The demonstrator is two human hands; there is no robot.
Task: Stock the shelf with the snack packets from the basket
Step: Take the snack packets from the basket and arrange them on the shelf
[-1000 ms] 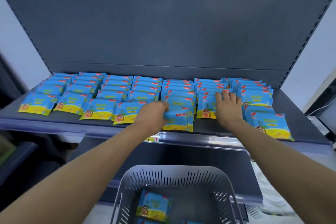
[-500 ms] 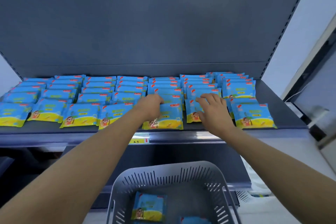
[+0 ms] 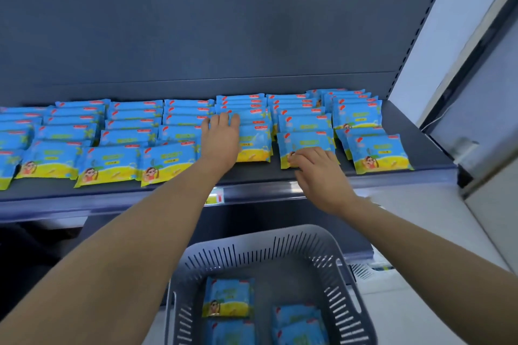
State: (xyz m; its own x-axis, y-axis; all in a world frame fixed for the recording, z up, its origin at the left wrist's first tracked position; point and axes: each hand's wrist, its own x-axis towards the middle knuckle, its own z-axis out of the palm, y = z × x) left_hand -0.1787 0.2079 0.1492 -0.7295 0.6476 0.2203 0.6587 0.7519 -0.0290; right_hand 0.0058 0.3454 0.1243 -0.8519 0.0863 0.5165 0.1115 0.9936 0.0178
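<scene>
Blue-and-yellow snack packets (image 3: 112,162) lie in overlapping rows across the dark shelf (image 3: 434,159). My left hand (image 3: 221,140) lies flat, fingers straight, on the front packet (image 3: 255,148) of a middle row, with its fingertips reaching the packets behind. To its right, my right hand (image 3: 316,173) has its fingers curled over the front corner of another packet (image 3: 308,143) and pinches it. Below, the grey slotted basket (image 3: 260,235) holds three packets (image 3: 228,298).
The shelf's back panel (image 3: 224,22) rises behind the rows. A yellow price tag (image 3: 214,196) sits on the shelf's front rail. At the right stand a white wall and a door frame (image 3: 476,64). A single packet (image 3: 378,152) lies near the shelf's right end.
The view has swung left and closer. My left hand has slid forward over its packet with flattened fingers. My right hand has drawn back to the front edge of its packet.
</scene>
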